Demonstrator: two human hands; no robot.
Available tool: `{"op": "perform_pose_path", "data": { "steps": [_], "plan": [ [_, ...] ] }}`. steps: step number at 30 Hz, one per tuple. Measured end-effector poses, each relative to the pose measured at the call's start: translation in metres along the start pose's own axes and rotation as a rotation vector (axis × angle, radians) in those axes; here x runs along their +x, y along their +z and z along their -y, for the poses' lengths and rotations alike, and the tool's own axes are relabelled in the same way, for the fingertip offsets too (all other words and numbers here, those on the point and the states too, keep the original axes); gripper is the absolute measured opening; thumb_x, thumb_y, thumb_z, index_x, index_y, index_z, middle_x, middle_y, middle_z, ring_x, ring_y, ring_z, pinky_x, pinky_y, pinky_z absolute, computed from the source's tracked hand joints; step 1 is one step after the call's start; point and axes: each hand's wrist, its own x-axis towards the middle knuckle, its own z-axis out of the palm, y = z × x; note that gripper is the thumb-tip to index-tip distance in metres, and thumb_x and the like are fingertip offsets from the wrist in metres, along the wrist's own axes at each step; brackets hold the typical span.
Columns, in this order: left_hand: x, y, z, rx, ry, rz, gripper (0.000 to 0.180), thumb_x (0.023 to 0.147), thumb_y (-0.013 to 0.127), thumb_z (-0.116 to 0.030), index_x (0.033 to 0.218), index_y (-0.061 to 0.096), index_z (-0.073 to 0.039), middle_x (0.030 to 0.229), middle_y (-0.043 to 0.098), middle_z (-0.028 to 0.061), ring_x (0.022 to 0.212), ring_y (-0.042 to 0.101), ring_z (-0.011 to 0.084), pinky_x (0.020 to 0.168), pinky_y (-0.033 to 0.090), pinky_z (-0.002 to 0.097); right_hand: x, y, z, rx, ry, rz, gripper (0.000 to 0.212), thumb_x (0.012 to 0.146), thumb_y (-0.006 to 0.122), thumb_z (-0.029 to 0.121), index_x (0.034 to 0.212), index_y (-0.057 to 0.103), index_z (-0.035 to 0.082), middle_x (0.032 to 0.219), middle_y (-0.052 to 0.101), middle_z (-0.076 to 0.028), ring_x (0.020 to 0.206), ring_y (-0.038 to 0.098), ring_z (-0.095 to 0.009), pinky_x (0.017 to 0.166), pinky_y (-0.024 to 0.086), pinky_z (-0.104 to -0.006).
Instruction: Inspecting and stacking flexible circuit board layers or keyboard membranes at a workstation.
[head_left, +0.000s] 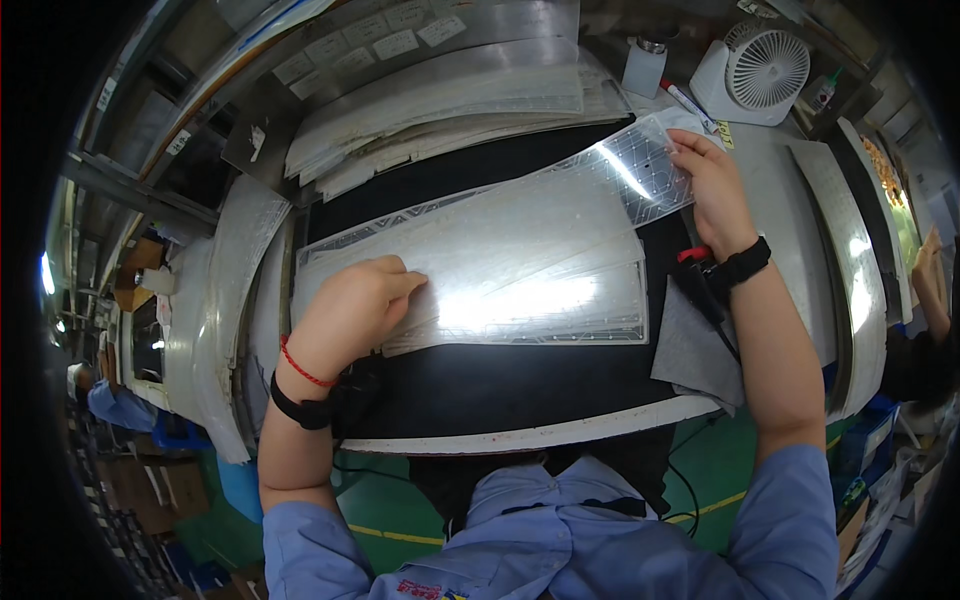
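Right hand: your right hand (715, 185) has thumb and fingers pinched together on the far right corner of the clear sheet (648, 172).
Left hand: your left hand (360, 305) is curled, thumb and forefinger close together, over the left part of the sheets; can't tell if they grip or only press.
Clear sheet: long, printed with fine line patterns, slanting up to the right; its right end reaches past the sheets under it.
Sheet pile: more sheets (600, 325) lie fanned beneath, near edges uneven, strong glare on top.
Surface: black top (500, 392) with pale front rim, right in front of you.
Right of pile: grey cloth (695, 345), and a red-and-black item (694, 254) just beside your right wrist.
Behind pile: a stack of long flat sheets (450, 115).
Back right: white bottle (645, 68), marker (690, 105), white fan (755, 75).
Far left: more curved-looking sheets (210, 330).
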Motion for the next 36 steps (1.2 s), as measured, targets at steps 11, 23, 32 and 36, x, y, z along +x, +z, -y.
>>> {"op": "perform_pose_path", "data": {
  "steps": [11, 23, 32, 36],
  "plan": [
    [0.004, -0.011, 0.039, -0.556, -0.149, -0.496, 0.003, 0.086, 0.065, -0.003, 0.087, 0.064, 0.000, 0.083, 0.062, 0.0031, 0.078, 0.058, 0.0119, 0.066, 0.045, 0.0246, 0.000, -0.001, 0.000, -0.014, -0.001, 0.006, 0.032, 0.087, 0.051, -0.004, 0.118, 0.060, -0.005, 0.104, 0.066, -0.007, 0.088, 0.060, -0.011, 0.079, 0.046, -0.0216],
    [-0.013, -0.009, -0.028, -1.336, 0.512, 0.284, 0.007, 0.078, 0.077, -0.002, 0.081, 0.071, 0.000, 0.083, 0.071, 0.0129, 0.075, 0.068, 0.0193, 0.065, 0.054, 0.0295, 0.001, -0.003, 0.004, 0.036, -0.099, 0.025, 0.031, 0.092, 0.054, 0.002, 0.123, 0.057, -0.001, 0.108, 0.064, -0.003, 0.093, 0.058, -0.009, 0.079, 0.044, -0.0221],
    [-0.009, 0.023, -0.036, -1.225, 0.488, 0.597, 0.016, 0.096, 0.054, -0.004, 0.105, 0.067, 0.001, 0.085, 0.067, 0.0062, 0.075, 0.065, 0.0115, 0.071, 0.052, 0.0257, 0.001, -0.003, 0.002, 0.174, -0.120, 0.008, 0.034, 0.093, 0.054, -0.001, 0.127, 0.053, -0.001, 0.108, 0.060, -0.004, 0.092, 0.058, -0.011, 0.081, 0.046, -0.0232],
    [-0.013, 0.010, -0.042, -1.199, 0.318, 0.637, 0.013, 0.097, 0.056, -0.010, 0.099, 0.066, -0.001, 0.076, 0.063, 0.0019, 0.066, 0.060, 0.0082, 0.063, 0.049, 0.0237, 0.000, -0.005, 0.003, 0.197, -0.129, -0.015, 0.035, 0.093, 0.053, -0.001, 0.128, 0.051, -0.001, 0.111, 0.058, -0.006, 0.093, 0.057, -0.011, 0.083, 0.046, -0.0239]
  ]
}}
